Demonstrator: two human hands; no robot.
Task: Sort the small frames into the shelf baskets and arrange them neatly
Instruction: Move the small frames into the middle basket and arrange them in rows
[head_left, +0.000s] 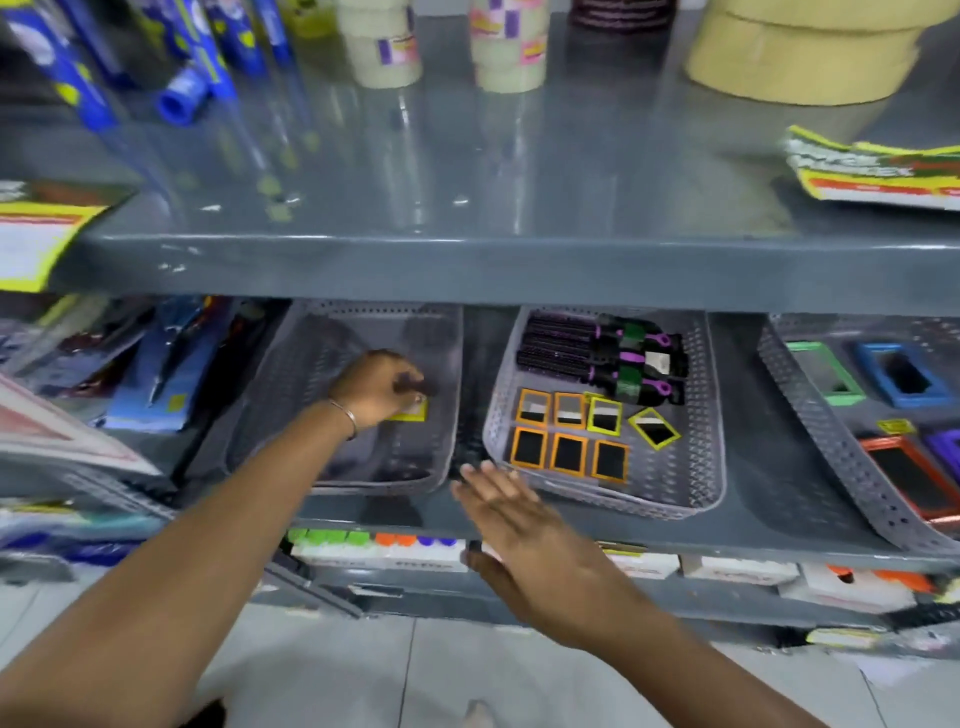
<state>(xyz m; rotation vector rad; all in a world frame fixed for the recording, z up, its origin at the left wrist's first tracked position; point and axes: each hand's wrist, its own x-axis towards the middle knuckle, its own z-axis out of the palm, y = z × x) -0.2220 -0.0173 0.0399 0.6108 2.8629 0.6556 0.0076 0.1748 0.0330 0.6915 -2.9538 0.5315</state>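
L hand (382, 387) reaches into the dark translucent perforated plastic basket (311, 364) on the middle grey metal shelf (753, 519), grip closed on a small yellow-rimmed rectangular frame (413, 410) near that basket's right wall, approx. mid-depth. A thin metal bangle (348, 413) sits on the L wrist.

R hand (511, 512) is flat, fingers spread and apart, holding nothing, palm down over the shelf's front edge, fingertips between the dark basket and the pale grey perforated plastic basket (670, 493) just right of it.

In the pale basket: three orange-rimmed small frames w/ dark faces (569, 454) in a front row; behind them two more orange-rimmed frames (550, 409) and a yellow-green-rimmed frame (604, 415), all squared up. One more yellow-green frame (654, 427) lies turned diagonally, right of that row. Black and purple round hairbrushes (597, 358) fill the back of the basket.

Far right, a third grey perforated basket (831, 441) holds bigger frames: green (823, 371), blue (904, 374), red-orange (914, 483). Upper shelf carries tape rolls (384, 47); detail blurred.
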